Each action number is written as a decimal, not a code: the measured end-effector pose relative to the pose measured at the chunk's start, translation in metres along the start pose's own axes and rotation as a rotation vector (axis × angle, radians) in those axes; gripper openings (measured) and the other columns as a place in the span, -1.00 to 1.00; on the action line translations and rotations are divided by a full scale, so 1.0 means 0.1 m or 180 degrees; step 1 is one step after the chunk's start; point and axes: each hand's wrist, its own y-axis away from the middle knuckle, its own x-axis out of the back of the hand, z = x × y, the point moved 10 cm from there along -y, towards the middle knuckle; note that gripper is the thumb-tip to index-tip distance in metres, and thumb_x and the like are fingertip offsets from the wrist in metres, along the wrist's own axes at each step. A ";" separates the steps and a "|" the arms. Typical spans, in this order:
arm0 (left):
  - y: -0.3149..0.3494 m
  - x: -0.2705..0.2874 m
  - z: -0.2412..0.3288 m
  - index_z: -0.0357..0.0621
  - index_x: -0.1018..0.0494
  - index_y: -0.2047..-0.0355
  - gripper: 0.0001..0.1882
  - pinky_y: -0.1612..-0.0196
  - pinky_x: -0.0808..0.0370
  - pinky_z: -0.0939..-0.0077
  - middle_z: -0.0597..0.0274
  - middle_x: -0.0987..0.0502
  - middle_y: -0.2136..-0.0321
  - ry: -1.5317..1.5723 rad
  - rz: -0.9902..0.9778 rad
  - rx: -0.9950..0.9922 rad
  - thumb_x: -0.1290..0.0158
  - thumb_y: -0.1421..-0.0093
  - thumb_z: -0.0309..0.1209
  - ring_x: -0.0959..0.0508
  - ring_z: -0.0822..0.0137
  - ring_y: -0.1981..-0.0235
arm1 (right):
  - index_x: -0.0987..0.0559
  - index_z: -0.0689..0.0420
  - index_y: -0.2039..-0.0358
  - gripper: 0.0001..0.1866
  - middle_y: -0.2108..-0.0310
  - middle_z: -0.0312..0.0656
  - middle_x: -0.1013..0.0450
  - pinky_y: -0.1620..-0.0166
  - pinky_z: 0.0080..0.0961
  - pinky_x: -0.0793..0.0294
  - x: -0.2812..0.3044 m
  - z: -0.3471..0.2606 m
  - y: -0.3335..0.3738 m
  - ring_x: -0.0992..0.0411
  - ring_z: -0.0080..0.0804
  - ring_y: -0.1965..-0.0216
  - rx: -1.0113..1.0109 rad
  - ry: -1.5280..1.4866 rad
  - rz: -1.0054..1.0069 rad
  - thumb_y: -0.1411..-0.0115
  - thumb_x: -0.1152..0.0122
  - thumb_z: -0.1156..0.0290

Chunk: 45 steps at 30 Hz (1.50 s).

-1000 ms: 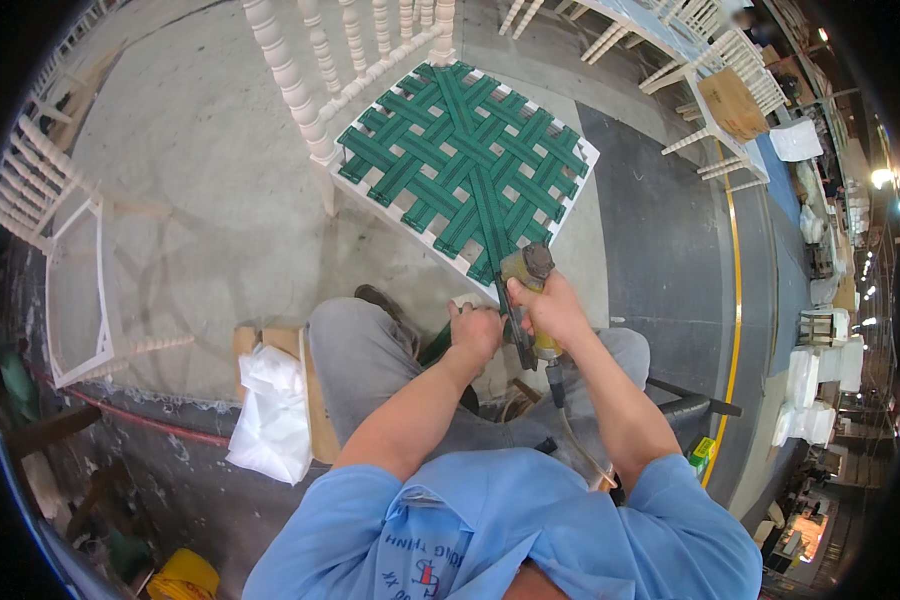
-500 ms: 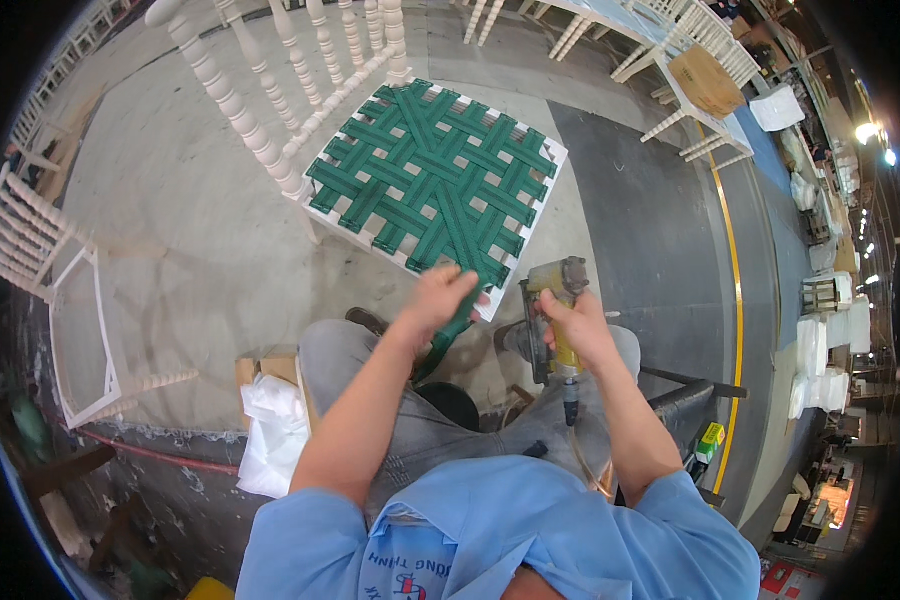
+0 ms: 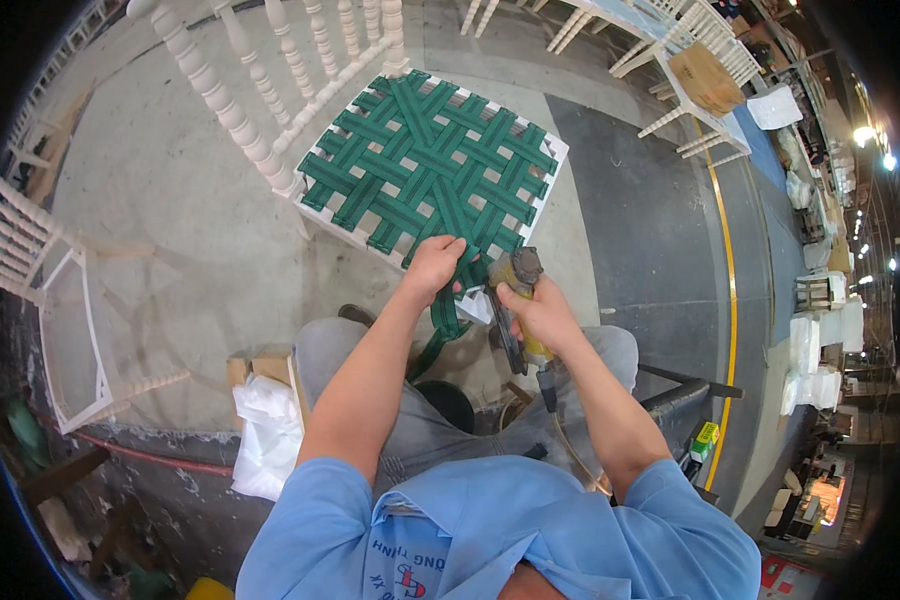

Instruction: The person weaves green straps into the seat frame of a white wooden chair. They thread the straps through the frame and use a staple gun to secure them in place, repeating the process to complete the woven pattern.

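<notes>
A white chair with turned spindles (image 3: pixel 213 95) stands before me, its seat woven from green webbing (image 3: pixel 425 160). At the seat's near corner, my left hand (image 3: pixel 438 268) pinches the loose webbing strap (image 3: pixel 444 318), whose tail hangs down between my knees. My right hand (image 3: pixel 543 317) is wrapped round the handle of a yellow and black pneumatic stapler (image 3: pixel 518 300). The stapler's head is up against the near corner of the seat, beside my left fingers; whether it touches the frame I cannot tell. An air hose (image 3: pixel 573 450) runs from its handle toward my lap.
Another white chair frame (image 3: pixel 75 330) with an open seat lies at the left. White wrapping (image 3: pixel 267 435) and cardboard are beside my left knee. A dark bar (image 3: pixel 685 380) and a green box (image 3: pixel 705 441) are at my right. Farther right stands a bench with a carton (image 3: pixel 707 80).
My right hand has brought the stapler left and up to the seat's near corner. My left hand has shifted slightly up, drawing the strap onto the corner.
</notes>
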 end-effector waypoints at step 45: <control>0.91 -0.83 0.12 -0.49 -0.48 0.00 -0.55 0.02 -0.50 0.20 -0.18 -0.59 0.08 -0.3241 0.0369 -0.1223 -0.13 -0.31 -0.27 -0.60 -0.07 0.11 | -0.54 0.14 0.05 -0.59 0.25 -0.23 -0.49 0.49 -0.34 -0.46 3.54 3.35 3.61 -0.43 -0.43 0.48 -0.0556 -0.2939 0.2791 -0.29 -0.37 0.10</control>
